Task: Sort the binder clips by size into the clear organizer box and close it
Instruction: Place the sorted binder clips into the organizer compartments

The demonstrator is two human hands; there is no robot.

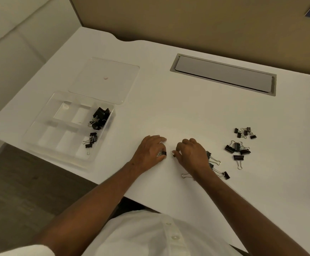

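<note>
Black clips going into the clear box, sorting part done, lid lying flat at the far side.
Left hand [151, 151] is curling around a small clip [162, 153]; right hand [192, 154] is pinching another clip [173, 154] at its fingertips. Clear box [45, 126] is sitting far left, holding big clips [99, 117] and mid clips [90, 141] in separate right-side sections. Loose piles [238, 147] are waiting on the right. Risk: carrying two at once, sizes are looking close, one is likely landing in the wrong section or slipping off the desk [169, 111] near edge.
</note>
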